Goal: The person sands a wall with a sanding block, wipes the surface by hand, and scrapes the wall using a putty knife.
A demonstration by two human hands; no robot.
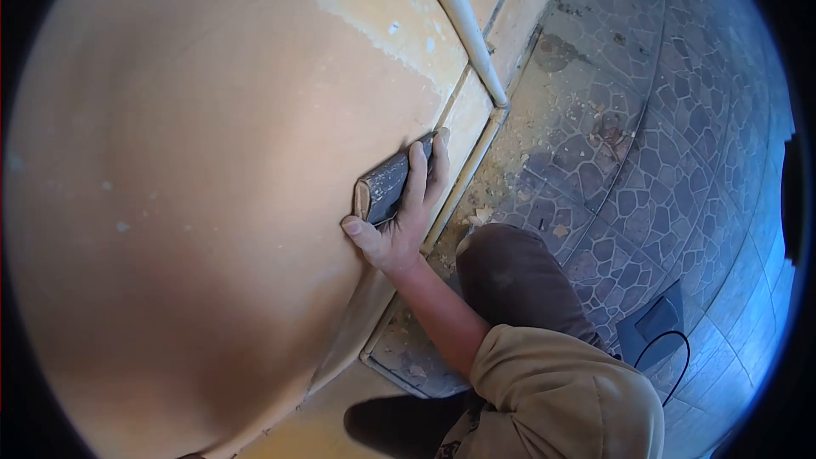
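Note:
My right hand [399, 234] is closed round a dark sanding block [387, 187] and holds it against the peach-coloured wall [212, 136]. The block looks scuffed on its dark wrapping, and its near end shows a brown layered edge. My thumb grips the lower end, while the fingers reach over the far side, whitened with dust. Just beyond the fingertips runs a groove in the wall, above a lower band of plaster. Pale patches and small white spots mark the wall's upper part. My left hand is out of view.
A pale pipe [463, 21] comes down the wall to another pipe [467, 178] along its foot. Plaster crumbs [540, 132] litter the stone-patterned floor [646, 204]. My bent knee [518, 276] is close to the wall. A dark flat object [650, 323] and a black cable [687, 357] are at right.

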